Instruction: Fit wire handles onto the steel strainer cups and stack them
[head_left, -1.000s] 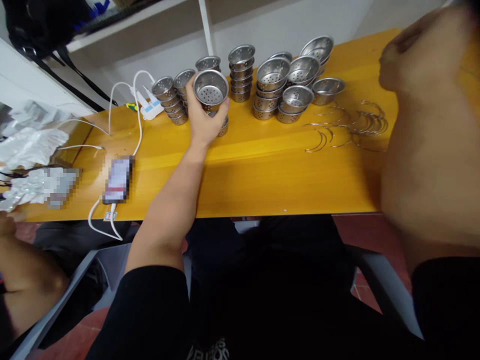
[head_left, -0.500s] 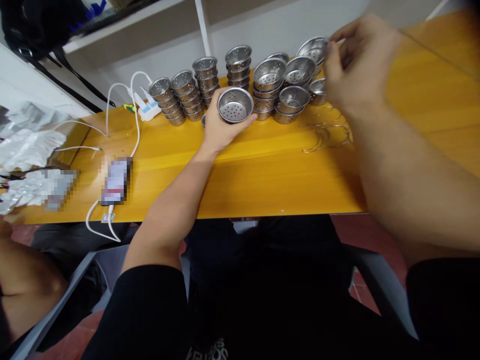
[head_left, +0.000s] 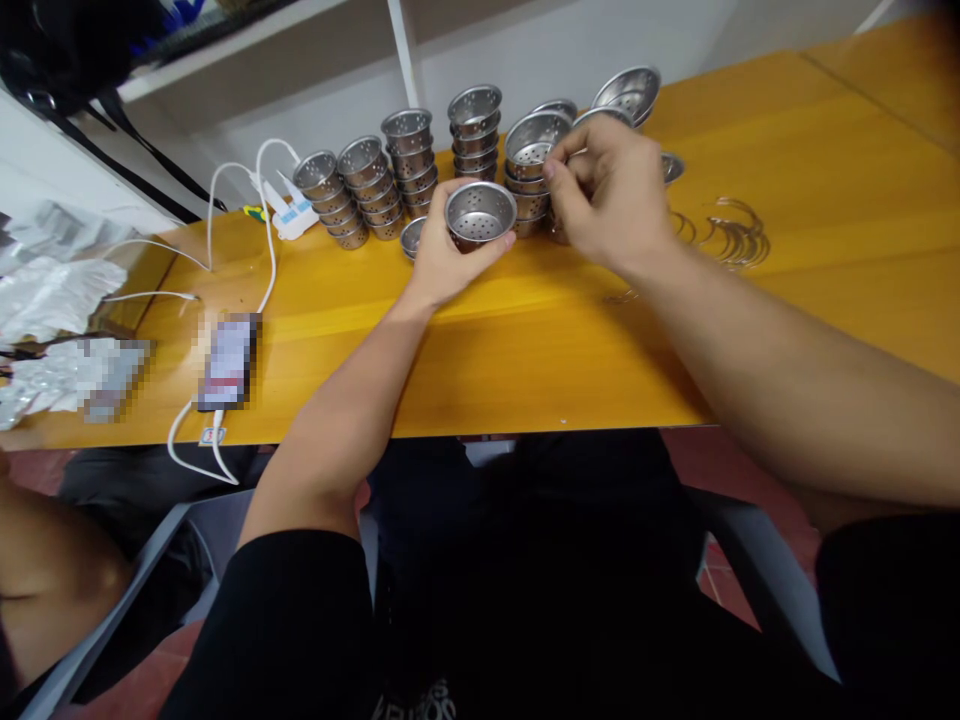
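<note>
My left hand (head_left: 439,262) grips a small perforated steel cup (head_left: 480,212) just above the yellow table (head_left: 525,350), its mouth facing up. My right hand (head_left: 611,200) hovers right beside it with the fingers curled in a pinch; what it pinches is too small to make out. Behind both hands stand several stacks of the same steel cups (head_left: 409,160). Another cup (head_left: 412,236) lies on the table left of my left hand. A heap of thin wire rings (head_left: 724,235) lies to the right.
A white power strip (head_left: 291,215) with cables sits at the back left. A phone (head_left: 227,362) on a charging cable lies near the front edge. Crumpled plastic bags (head_left: 52,300) sit at far left. Another person's arm (head_left: 45,580) shows at lower left.
My left hand brought the cup down and rightward from the stacks. My right hand came in from the far right, passed over the wire rings, and now sits next to the cup.
</note>
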